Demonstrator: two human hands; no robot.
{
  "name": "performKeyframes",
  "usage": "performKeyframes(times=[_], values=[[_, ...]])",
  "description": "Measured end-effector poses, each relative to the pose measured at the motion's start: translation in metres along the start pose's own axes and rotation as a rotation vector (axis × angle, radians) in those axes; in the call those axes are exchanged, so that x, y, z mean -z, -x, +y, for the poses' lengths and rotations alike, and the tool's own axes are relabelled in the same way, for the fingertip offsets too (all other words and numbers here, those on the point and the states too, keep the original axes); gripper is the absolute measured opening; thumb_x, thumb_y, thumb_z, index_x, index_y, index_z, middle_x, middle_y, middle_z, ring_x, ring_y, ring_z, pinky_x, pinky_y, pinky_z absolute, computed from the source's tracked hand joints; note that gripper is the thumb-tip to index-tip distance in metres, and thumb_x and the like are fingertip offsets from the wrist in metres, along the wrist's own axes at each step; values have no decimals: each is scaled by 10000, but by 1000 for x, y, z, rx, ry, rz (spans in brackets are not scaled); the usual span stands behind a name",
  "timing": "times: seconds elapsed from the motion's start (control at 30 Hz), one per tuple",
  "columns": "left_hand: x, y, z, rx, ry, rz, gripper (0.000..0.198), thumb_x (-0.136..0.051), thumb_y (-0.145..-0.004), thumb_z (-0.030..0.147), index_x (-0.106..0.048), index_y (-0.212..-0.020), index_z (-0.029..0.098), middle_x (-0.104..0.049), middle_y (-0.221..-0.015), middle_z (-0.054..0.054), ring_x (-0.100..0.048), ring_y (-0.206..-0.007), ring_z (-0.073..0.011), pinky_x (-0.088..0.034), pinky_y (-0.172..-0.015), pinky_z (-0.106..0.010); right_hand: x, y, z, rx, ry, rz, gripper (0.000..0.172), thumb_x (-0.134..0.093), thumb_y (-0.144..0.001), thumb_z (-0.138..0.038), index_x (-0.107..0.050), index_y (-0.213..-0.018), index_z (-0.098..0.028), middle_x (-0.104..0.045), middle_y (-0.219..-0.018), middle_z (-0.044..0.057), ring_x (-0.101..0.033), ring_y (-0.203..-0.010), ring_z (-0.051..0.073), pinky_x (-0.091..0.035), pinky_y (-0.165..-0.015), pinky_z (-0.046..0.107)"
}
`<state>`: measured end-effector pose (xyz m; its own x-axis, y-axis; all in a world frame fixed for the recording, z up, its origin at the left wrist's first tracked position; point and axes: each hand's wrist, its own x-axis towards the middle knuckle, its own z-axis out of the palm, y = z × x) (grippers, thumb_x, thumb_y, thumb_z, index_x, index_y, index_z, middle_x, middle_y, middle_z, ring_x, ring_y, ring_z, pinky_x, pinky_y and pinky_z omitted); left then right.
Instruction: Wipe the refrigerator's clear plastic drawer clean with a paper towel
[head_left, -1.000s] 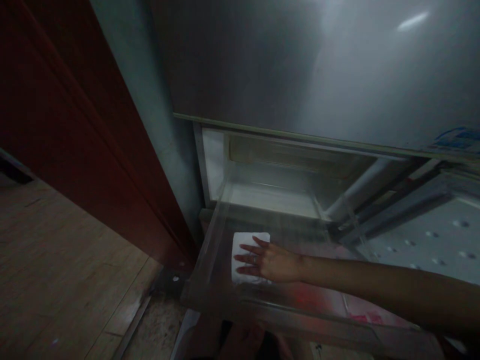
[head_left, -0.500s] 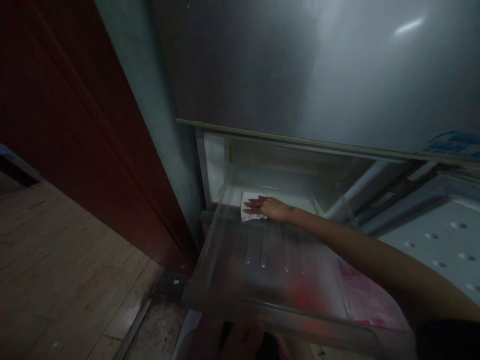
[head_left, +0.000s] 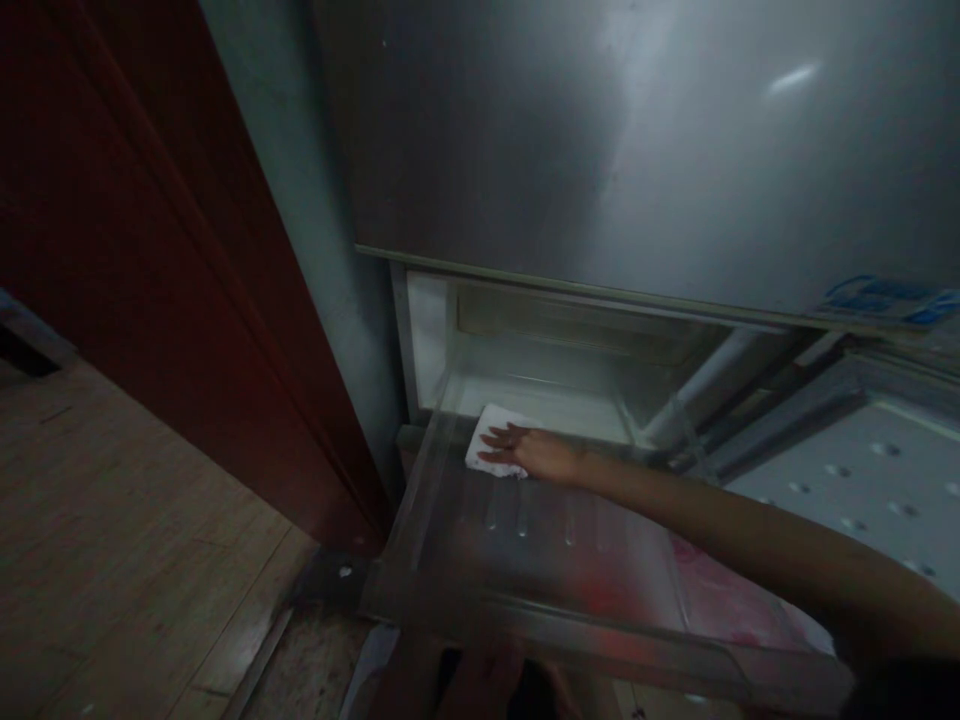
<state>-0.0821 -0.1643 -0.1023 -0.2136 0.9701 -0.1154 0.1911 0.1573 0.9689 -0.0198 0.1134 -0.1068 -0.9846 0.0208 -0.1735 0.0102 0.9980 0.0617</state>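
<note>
My right hand (head_left: pixel 544 455) reaches in from the right and presses a white cloth (head_left: pixel 487 432) with its fingers spread. Cloth and hand lie on the rear part of a clear plastic drawer (head_left: pixel 450 530), which is pulled out of a fridge compartment. The thumb side and the palm's underside are hidden. Low in the picture, in dim light, my left hand (head_left: pixel 487 680) shows close to the drawer's front rim. Its fingers are too dark and blurred to make out.
Above the compartment (head_left: pixel 540 390) is a closed silver fridge door (head_left: pixel 487 150). An opened door with a white inner panel (head_left: pixel 862 480) stands at right. Pink and red contents (head_left: pixel 720 590) show through the plastic. A red-brown door frame (head_left: pixel 187 250) borders the left.
My right hand has drawn the cloth slightly toward me, away from the compartment's back. The drawer stays pulled out, and the camera view has shifted a little.
</note>
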Motion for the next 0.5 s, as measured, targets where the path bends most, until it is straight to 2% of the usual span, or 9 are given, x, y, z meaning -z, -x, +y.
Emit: performKeyframes(times=[0.17, 0.3, 0.4, 0.5], values=[[-1, -1, -2, 5, 7, 13, 267, -520, -907, 337, -582, -1115, 181, -601, -1138, -74, -608, -933, -175, -537, -797, -364, -11, 15, -56, 175, 51, 94, 419, -408, -941, -147, -486, -1341, -245, -449, -1415, 89, -395, -1321, 244, -399, -1050, 425], [-2, -1, -4, 10, 8, 9, 250, -507, -914, 335, -590, -1103, 194, -601, -1146, -75, -605, -933, -168, -535, -803, -358, -13, 23, -87, 313, 32, 165, 337, -437, -947, -220, -563, -1254, -279, -504, -1373, 56, -445, -1286, 231, -420, -1022, 424], [-1, -1, -6, 17, 9, 5, 255, -509, -912, 336, -588, -1108, 193, -599, -1151, -75, -605, -940, -172, -534, -809, -363, -13, 26, -94, 356, 15, 177, 319, -422, -953, -223, -590, -1218, -283, -515, -1364, 38, -445, -1284, 239, -419, -1021, 446], [0, -2, -8, 27, 12, 3, 249, -506, -914, 334, -589, -1103, 195, -601, -1146, -77, -606, -932, -166, -535, -806, -359, -13, 26, -85, 321, 7, 173, 328, -412, -958, -239, -578, -1238, -278, -492, -1384, 51, -442, -1287, 252, -417, -1021, 470]])
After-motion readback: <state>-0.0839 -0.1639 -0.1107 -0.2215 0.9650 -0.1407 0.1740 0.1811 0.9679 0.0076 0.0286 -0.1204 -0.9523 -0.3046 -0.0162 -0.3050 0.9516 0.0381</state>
